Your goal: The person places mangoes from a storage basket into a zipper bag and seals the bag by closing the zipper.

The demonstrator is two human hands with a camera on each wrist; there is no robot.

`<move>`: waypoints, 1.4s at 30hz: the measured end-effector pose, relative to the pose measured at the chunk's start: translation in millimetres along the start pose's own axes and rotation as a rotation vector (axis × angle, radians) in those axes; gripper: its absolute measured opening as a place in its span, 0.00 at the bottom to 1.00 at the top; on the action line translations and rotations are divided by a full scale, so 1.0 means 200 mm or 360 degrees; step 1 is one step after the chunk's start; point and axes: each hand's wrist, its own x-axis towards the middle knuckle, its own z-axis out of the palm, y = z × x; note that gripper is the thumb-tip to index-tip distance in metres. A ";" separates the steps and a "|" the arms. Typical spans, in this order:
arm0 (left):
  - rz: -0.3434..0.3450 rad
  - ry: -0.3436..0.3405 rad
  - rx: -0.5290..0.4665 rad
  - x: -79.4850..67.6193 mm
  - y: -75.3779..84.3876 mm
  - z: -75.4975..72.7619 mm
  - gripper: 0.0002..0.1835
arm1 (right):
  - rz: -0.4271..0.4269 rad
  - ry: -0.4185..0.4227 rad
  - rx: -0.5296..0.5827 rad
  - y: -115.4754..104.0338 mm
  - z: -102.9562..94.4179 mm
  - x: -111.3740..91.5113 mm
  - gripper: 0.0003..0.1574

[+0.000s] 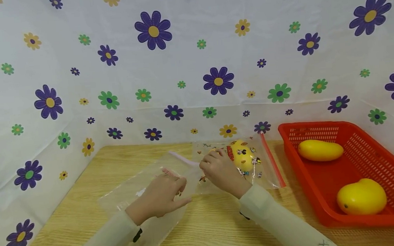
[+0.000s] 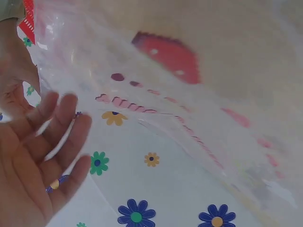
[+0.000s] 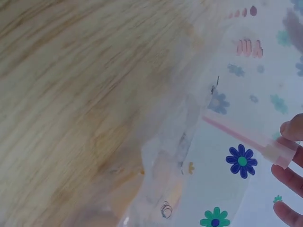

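Observation:
A clear zip bag (image 1: 129, 188) with pink print and a pink zip strip (image 3: 236, 132) hangs between the two hands, slanting over the table. My right hand (image 1: 221, 171) pinches the end of that strip between thumb and fingers (image 3: 286, 177). My left hand (image 1: 161, 196) is in front of the bag, its fingers (image 2: 66, 113) relaxed and spread beside the plastic with nothing gripped. Behind the right hand lies another clear bag (image 1: 267, 177) with cartoon print and a red zip strip, a yellow fruit (image 1: 238, 154) inside it.
At the right stands a red plastic basket (image 1: 311, 191) holding two yellow mango-like fruits, one at the back (image 1: 320, 150) and one at the front (image 1: 361, 197). A flower-printed white cloth (image 1: 186, 62) hangs behind and beside the wooden table (image 1: 85, 188).

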 end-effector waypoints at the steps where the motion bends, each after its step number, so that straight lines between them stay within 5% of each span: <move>1: -0.0033 0.0035 0.0050 0.02 0.01 0.00 0.18 | -0.0009 0.0002 -0.0024 0.00 -0.01 0.00 0.03; 7: -0.0123 0.0162 0.0299 0.14 0.08 -0.01 0.20 | -0.0007 -0.0012 0.0027 -0.01 -0.04 0.00 0.04; 13: -0.0016 0.0226 0.0404 0.16 0.11 0.01 0.13 | 0.0080 -0.0043 0.0348 0.00 -0.06 -0.01 0.05; 24: 0.0477 0.0684 0.0335 0.07 0.05 0.02 0.02 | 0.0200 -0.0281 0.0805 0.07 -0.02 -0.04 0.07; 30: 0.0833 0.0840 0.0215 0.05 0.03 -0.02 0.14 | 0.0186 -0.0318 0.0828 0.08 0.00 -0.04 0.06; 35: 0.1100 0.0954 0.0154 0.05 0.02 -0.04 0.11 | 0.0194 -0.0306 0.0789 0.09 0.02 -0.03 0.04; 38: 0.1166 0.0953 0.0149 0.04 0.00 -0.04 0.10 | 0.0198 -0.0289 0.0726 0.10 0.02 -0.02 0.04; 42: 0.1113 0.0866 0.0122 0.04 -0.05 -0.04 0.15 | 0.0176 -0.0227 0.0591 0.12 0.02 -0.03 0.06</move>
